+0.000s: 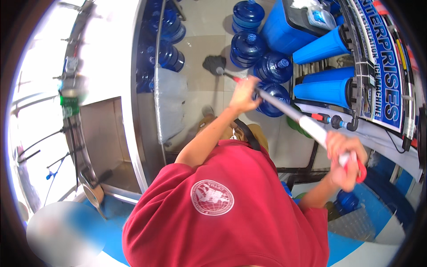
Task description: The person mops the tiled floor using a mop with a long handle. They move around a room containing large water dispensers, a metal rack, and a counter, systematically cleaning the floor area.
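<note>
A mop with a long grey and white handle [282, 106] slants across in front of me, from upper middle down to the right. Its dark grey, fluffy head [214, 65] rests on the tiled floor. My left hand [244, 95] is closed round the lower part of the handle, near a red section. Higher up, at the white and red grip end, my right hand [346, 155] is wrapped round the handle. Large blue water jugs [247, 48] stand just right of the mop head, and one jug [273, 99] sits close beside my left hand.
More blue jugs [168, 55] stand at the left beside a metal-framed counter [138, 111]. A big blue bin [284, 31] stands at the back. Blue filter housings [322, 91] and pipes with a red-handled valve [329, 119] line the right. A whitish plastic sheet [171, 104] hangs left.
</note>
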Motion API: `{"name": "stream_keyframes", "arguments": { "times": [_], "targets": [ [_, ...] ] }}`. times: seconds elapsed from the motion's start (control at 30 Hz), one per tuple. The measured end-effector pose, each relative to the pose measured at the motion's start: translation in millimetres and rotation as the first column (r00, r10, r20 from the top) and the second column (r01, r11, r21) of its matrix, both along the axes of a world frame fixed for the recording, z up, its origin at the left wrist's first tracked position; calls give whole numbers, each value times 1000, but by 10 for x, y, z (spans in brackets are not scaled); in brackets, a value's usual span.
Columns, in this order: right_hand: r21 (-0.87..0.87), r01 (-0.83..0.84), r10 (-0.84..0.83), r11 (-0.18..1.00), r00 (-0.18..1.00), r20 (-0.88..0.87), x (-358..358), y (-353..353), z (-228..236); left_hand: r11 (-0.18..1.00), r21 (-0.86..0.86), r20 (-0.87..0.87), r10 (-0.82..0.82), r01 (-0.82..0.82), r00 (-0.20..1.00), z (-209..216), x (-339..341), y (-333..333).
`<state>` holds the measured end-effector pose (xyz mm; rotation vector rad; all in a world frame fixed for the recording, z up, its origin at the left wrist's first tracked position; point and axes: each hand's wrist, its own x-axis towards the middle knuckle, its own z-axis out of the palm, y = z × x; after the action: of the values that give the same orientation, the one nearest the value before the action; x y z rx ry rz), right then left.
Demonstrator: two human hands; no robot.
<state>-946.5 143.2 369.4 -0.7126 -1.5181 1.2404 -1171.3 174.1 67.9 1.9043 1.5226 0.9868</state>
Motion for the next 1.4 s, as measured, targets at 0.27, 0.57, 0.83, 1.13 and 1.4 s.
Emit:
{"name": "stream_keyframes", "arguments": {
  "times": [0.27, 0.57, 0.83, 1.13, 1.4],
  "targets": [
    [-13, 438, -424, 899, 877, 227, -161, -1064, 604, 411, -155, 326, -837, 898, 439, -82, 1075, -390],
    [215, 635, -669, 742, 679, 303, -935, -1686, 451, 76, -221, 264, -955, 972, 135, -52, 609, -428],
    [214, 659, -690, 721, 712, 130, -1149, -1370, 140, 276, -255, 165, -932, 927, 323, -127, 78, 88],
    [279, 437, -428, 855, 899, -96, -2020, -240, -265, 580, -293, -14, -798, 760, 603, -235, -1207, 1151],
    [317, 145, -184, 937, 978, 97, -2782, 247, -1059, 818, -453, -187, -476, 354, 860, -581, -2279, 1817]
  ]
}}
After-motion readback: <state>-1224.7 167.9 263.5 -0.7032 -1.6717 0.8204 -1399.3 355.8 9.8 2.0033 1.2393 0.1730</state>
